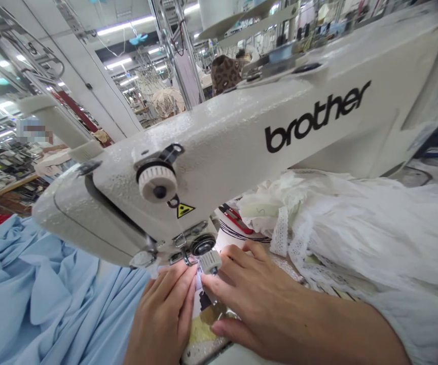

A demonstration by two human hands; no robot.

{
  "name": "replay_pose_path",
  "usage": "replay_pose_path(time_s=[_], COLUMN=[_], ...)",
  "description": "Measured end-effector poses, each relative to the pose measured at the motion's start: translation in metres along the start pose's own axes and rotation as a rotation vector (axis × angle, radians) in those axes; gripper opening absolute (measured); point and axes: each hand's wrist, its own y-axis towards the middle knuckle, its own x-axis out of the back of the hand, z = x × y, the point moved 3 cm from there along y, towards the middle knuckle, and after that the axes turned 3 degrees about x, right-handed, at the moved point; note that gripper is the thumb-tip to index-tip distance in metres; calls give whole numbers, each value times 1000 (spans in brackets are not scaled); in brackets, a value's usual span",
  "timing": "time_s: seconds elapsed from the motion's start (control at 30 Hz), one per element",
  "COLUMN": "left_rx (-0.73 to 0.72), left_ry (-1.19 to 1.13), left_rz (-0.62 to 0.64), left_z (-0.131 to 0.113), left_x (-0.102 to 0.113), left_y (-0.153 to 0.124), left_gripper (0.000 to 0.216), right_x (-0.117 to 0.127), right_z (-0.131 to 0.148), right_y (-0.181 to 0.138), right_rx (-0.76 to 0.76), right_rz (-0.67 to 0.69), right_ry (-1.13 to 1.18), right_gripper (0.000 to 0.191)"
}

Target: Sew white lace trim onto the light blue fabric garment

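A small strip of pale fabric [198, 279] lies under the needle area of a white sewing machine [219, 147]. Close together, the fingers of my left hand [168, 299] press on its left side, the tips right beside the presser foot [190, 261]. My right hand [259, 294] is spread to the right of the strip, one fingertip touching its edge and the thumb held apart, low over the machine bed. The machine head hides the needle and part of the strip.
Light blue cloth [32, 289] is heaped at the left. White fabric with lace trim [356, 223] piles up at the right. Red-handled thread snips [238, 219] lie behind the needle area. A person in a leopard-print top [224, 73] is beyond the machine.
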Motion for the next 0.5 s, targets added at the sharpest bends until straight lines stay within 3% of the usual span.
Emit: replay_pose_path(time_s=[0.33, 0.5], left_rx=[125, 201], left_ry=[-93, -143], left_rz=[-13, -9], left_z=[0, -1], left_x=[-2, 0], left_y=[-2, -4], left_gripper=[24, 22], right_x=[1, -5], right_z=[3, 3], right_y=[0, -4], right_rx=[26, 59], right_rz=[-28, -143], right_ry=[-75, -102], right_gripper=[29, 24])
